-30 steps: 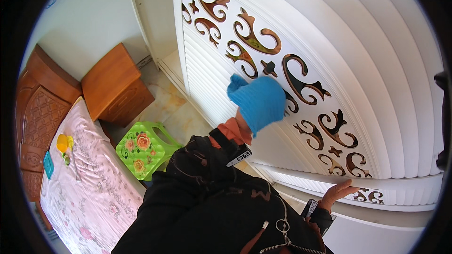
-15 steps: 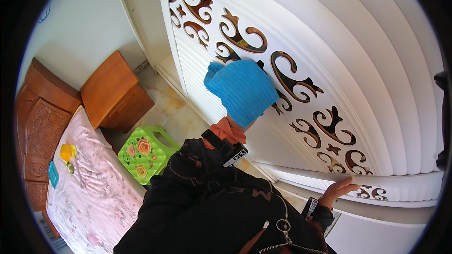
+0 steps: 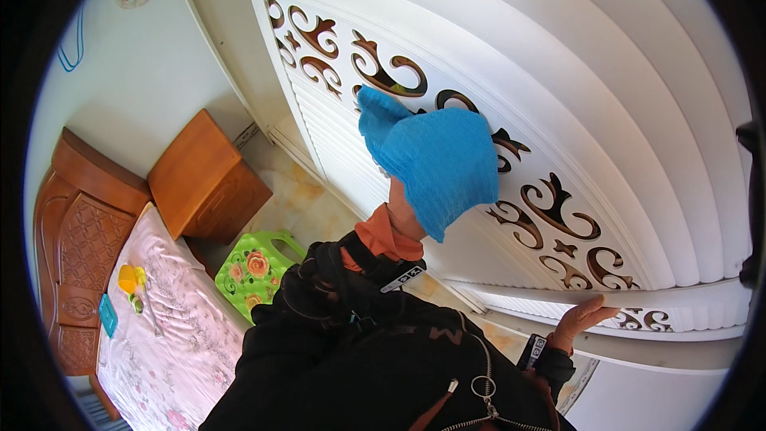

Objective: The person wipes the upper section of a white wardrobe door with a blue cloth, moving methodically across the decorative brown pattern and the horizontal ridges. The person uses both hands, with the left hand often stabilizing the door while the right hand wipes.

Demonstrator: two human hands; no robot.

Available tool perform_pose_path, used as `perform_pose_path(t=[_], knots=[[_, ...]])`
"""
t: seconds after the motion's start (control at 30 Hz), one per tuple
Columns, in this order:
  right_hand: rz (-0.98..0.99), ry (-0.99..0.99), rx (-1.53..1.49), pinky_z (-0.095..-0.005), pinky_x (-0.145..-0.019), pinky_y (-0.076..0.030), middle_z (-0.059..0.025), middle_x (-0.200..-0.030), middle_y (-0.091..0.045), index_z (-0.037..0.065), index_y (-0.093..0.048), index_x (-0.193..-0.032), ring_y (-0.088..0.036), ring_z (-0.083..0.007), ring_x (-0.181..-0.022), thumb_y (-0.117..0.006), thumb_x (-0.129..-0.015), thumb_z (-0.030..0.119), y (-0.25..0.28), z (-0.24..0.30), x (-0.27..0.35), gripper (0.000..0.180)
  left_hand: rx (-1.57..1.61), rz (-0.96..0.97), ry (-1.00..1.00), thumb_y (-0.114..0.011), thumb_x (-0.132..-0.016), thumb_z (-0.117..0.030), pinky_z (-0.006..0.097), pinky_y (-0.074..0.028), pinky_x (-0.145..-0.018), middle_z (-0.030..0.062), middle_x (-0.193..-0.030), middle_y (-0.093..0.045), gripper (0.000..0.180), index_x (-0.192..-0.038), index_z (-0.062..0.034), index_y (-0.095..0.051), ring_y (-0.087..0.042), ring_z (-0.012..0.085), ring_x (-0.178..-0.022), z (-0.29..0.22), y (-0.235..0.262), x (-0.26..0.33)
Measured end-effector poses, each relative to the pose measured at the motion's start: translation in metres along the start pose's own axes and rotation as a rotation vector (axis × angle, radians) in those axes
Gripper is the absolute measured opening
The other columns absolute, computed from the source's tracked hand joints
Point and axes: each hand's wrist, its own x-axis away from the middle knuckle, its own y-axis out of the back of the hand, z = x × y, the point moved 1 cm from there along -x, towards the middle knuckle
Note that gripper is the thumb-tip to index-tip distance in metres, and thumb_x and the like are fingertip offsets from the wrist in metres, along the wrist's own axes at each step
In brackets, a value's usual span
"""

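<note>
My left hand [image 3: 403, 211] is bunched inside a blue cloth [image 3: 431, 156], fingers wrapped in it so I can't tell how wide they spread, and I press the cloth flat against the white carved panel [image 3: 638, 112], right on the band of scroll cutouts [image 3: 550, 199] near its middle. My right hand [image 3: 582, 318] lies open and flat, palm down, on the panel's lower ledge [image 3: 702, 311] to steady me. To do this well, I judge I should keep the cloth spread broad over the cutouts, push a fold into each curl where dust sits, and follow the band in one direction without skipping the slatted part beside it. Bracing with the right hand helps me lean without pushing the panel. Compared with a second ago, the cloth has travelled up and to the left along the scroll band, from the lower curls toward the far ones, while my right hand stays on the same ledge. Far to the left lie the wooden nightstand [image 3: 203, 179], the green plastic stool [image 3: 255, 267] and the bed with its pink flowered sheet [image 3: 171, 335].
</note>
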Motion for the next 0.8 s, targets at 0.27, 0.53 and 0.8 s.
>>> perform_pose_path(t=[0.27, 0.53, 0.8], knots=[[-0.021, 0.009, -0.030, -0.0433, -0.108, -0.030, -0.0236, -0.131, -0.041, -0.008, -0.033, -0.140, -0.041, -0.0336, -0.122, -0.037, -0.105, 0.046, -0.002, -0.002, 0.002, 0.064, -0.211, 0.006, -0.019, -0.036, -0.104, -0.052, 0.058, -0.041, -0.108, 0.0155, -0.156, -0.032, 0.067, -0.157, -0.0144, -0.019, -0.039, 0.0390, -0.138, -0.035, 0.014, -0.017], [-0.012, 0.002, -0.035, -0.0434, -0.110, -0.028, -0.0250, -0.136, -0.039, -0.009, -0.032, -0.140, -0.039, -0.0351, -0.127, -0.038, -0.104, 0.046, -0.003, -0.012, 0.004, 0.067, 0.046, 0.038, -0.123, -0.040, -0.103, -0.050, 0.055, -0.041, -0.109, 0.0134, -0.156, -0.034, 0.066, -0.156, -0.0146, -0.022, -0.041, 0.0375, -0.136, -0.014, 0.044, 0.006], [-0.022, -0.003, -0.039, -0.0432, -0.110, -0.028, -0.0247, -0.132, -0.040, -0.009, -0.033, -0.137, -0.040, -0.0353, -0.123, -0.039, -0.104, 0.047, -0.004, -0.016, 0.006, 0.066, -0.016, 0.035, -0.044, -0.044, -0.104, -0.043, 0.047, -0.043, -0.109, 0.0130, -0.150, -0.043, 0.060, -0.152, -0.0090, -0.031, -0.047, 0.0333, -0.131, 0.007, 0.069, 0.016]])
